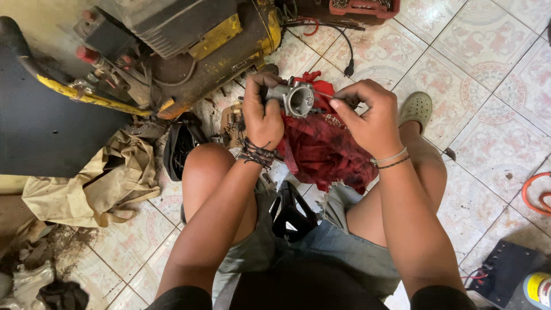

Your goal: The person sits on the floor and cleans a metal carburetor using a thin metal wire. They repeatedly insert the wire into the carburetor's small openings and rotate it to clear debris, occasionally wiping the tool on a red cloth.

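Left hand (pixel 262 117) around upward-facing carburetor (pixel 295 97)

place: small repair workshop, I'm sitting low over the floor
floor: patterned tiles (pixel 488 69), grimy, bits scattered
machine: yellow air compressor (pixel 189 51), worn and oily
parts: red crate (pixel 364 7) of hardware
rags: red cloth (pixel 327 149), tan cloth (pixel 97 183)
hose: orange (pixel 534 192)

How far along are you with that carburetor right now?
Done: the carburetor is off any machine and in hand, its round bore bare. In hand: the left hand grips its body while the right hand pinches at its side, above a red rag. Left: it is not yet refitted anywhere; how clean it is inside cannot be told.
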